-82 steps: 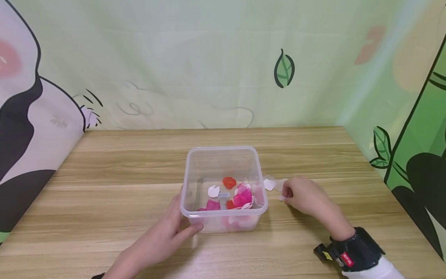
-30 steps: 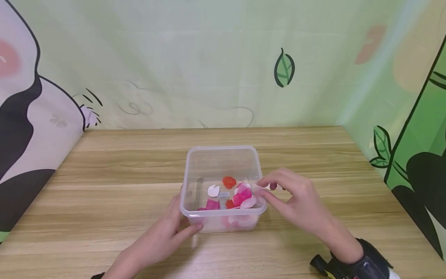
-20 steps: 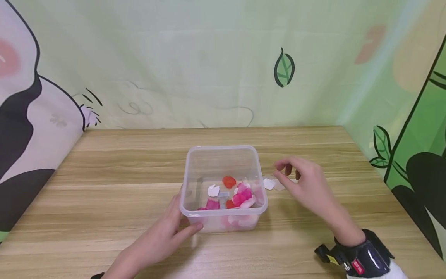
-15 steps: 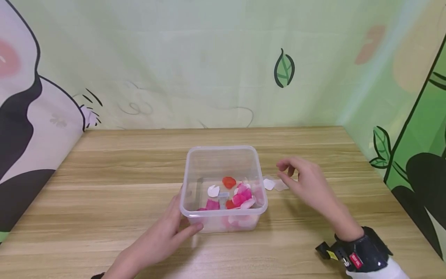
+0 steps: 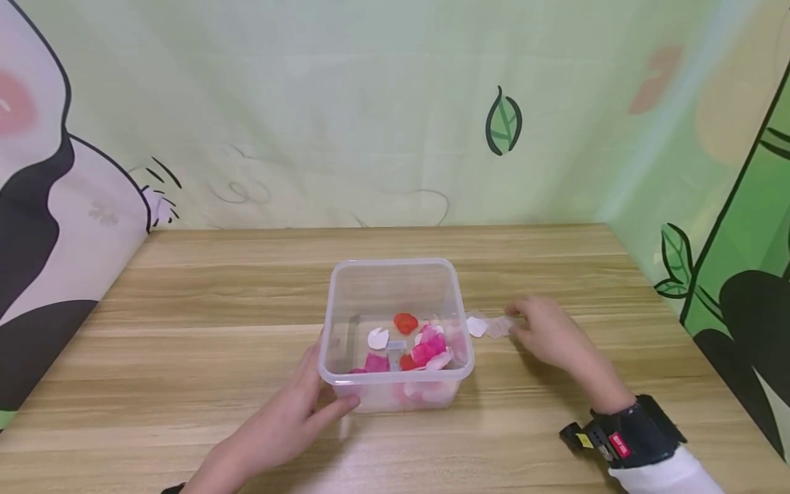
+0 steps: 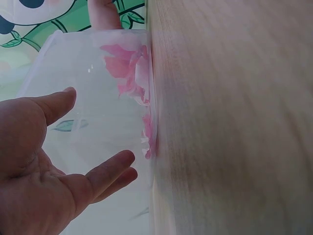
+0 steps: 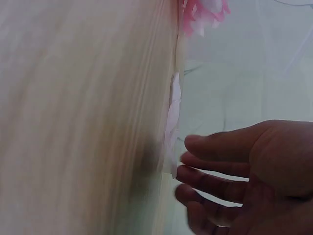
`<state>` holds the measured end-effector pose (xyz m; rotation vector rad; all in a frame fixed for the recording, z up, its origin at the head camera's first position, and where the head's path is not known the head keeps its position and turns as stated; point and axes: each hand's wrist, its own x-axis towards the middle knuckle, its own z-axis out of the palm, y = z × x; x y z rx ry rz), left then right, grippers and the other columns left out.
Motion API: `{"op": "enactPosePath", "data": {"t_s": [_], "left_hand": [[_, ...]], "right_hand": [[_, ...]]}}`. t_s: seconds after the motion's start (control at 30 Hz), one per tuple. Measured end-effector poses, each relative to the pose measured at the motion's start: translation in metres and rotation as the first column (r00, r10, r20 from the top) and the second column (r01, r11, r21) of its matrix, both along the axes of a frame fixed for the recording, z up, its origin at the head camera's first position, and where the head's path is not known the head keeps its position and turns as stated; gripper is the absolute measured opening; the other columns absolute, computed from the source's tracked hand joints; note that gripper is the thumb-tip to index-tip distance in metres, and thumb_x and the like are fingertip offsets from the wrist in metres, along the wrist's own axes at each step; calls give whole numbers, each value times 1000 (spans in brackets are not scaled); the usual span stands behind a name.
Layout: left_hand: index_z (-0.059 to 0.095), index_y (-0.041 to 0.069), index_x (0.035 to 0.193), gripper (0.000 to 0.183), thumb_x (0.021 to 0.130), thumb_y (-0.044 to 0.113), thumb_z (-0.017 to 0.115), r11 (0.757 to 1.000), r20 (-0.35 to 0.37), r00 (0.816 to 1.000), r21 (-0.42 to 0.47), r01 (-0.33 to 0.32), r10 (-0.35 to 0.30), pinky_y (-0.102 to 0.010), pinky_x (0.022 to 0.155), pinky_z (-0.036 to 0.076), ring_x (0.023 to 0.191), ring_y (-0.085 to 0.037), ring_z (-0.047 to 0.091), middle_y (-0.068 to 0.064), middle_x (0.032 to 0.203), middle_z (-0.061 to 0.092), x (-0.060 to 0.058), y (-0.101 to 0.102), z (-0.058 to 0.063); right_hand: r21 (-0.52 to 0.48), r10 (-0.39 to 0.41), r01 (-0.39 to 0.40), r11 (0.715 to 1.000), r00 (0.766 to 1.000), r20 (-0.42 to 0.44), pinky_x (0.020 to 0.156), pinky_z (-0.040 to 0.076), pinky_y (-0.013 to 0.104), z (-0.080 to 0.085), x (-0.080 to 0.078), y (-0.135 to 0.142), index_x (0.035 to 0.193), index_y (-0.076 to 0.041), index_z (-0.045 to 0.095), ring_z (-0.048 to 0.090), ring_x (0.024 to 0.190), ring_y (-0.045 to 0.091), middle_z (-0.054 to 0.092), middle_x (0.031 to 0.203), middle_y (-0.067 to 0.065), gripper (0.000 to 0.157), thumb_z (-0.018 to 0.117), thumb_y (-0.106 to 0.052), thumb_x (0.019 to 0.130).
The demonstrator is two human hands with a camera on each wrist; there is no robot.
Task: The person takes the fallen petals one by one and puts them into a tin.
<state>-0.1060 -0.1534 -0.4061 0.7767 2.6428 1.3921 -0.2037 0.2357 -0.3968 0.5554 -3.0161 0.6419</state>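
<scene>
A clear plastic container (image 5: 395,377) stands on the table with several flower petals inside: pink petals (image 5: 428,346), a red petal (image 5: 406,323) and a white petal (image 5: 378,338). My left hand (image 5: 296,415) rests against its left side and front corner, fingers and thumb extended; the left wrist view shows this hand (image 6: 54,161) spread beside the clear wall. On the table right of the container lie pale petals (image 5: 487,326). My right hand (image 5: 549,333) reaches down at their right end. In the right wrist view its fingertips are right by a pale petal (image 7: 172,117), thumb and fingers apart.
The wood-grain table (image 5: 247,288) runs back to a pale green printed backdrop (image 5: 370,123). Cartoon panels flank it on both sides. A black wrist strap (image 5: 638,432) with a small device sits on the right forearm.
My right hand carried a pale petal from the table to the container's right rim, and a pale petal joined the pile inside. It then drew back right and lowered. The left hand stayed put.
</scene>
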Motion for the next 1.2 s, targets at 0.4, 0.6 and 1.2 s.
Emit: {"op": "enactPosePath", "data": {"t_s": [0.4,0.6,1.2], "left_hand": [[2,30,166,97,99,21,72,1000,9,1000,13,10,-11,-42,109,44,139,-28,44,-3,159,29,0,0,0],[1,31,166,97,99,23,71,1000,17,1000,16,11,-12,-41,108,45,138,-28,44,-2,159,28,0,0,0],[3,27,166,98,98,17,72,999,23,1000,33,9,-10,-36,100,53,130,-31,52,-12,156,33,0,0,0]], "right_hand": [[52,-89,83,995,988,127,78,55,47,-2,1,2,97,1,73,63,85,26,68,91,10,12,77,-1,86],[81,-84,74,994,988,131,67,49,39,0,3,2,88,-4,70,56,74,21,61,80,4,11,79,-1,83],[-4,-81,81,997,996,21,62,46,34,29,11,1,90,-4,73,56,70,17,63,78,0,3,74,-6,89]]}}
